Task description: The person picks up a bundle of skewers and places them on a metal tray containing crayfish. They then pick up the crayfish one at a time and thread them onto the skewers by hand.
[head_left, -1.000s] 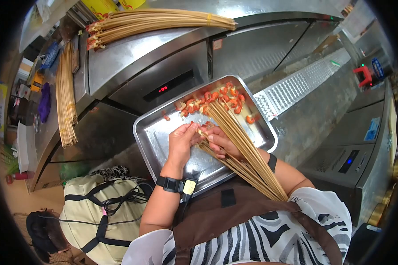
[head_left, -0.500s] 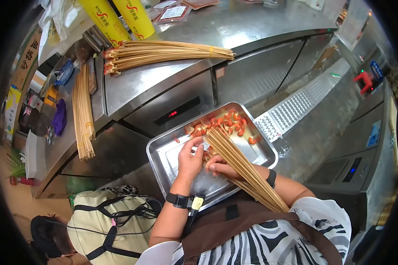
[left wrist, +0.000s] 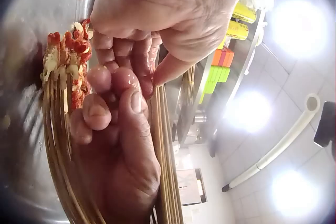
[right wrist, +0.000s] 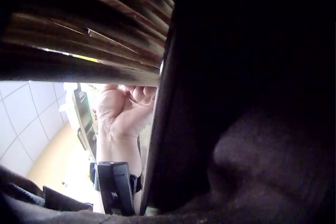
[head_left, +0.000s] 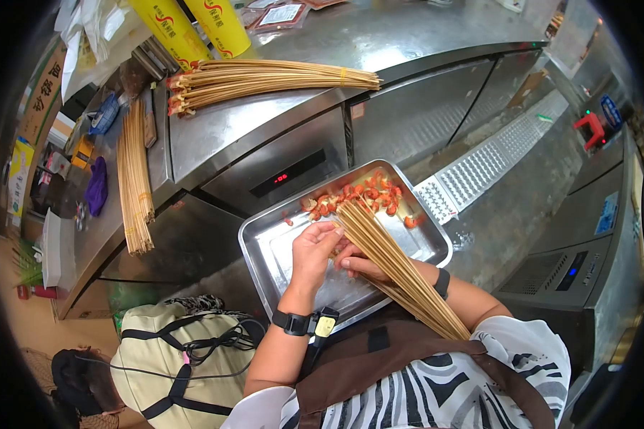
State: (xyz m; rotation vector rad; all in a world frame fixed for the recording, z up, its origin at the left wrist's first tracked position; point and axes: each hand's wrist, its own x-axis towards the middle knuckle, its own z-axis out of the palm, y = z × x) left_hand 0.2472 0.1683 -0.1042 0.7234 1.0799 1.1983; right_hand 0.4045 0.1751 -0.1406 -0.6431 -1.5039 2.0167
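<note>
Centrally, right hand (head_left: 361, 267) gripping skewer bundle (head_left: 397, 266), left hand (head_left: 313, 250) pinching beside it, bare tray (head_left: 265, 247) floor leftward.

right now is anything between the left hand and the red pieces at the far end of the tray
Nothing visible blocks it. The left hand is over the bare floor of the metal tray, with open tray between it and the red pieces. The bundle of bamboo skewers, gripped by the right hand, runs beside that path on its right.

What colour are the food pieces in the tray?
Red-orange, with some pale bits: the food pieces in the tray show best in the head view.
</note>
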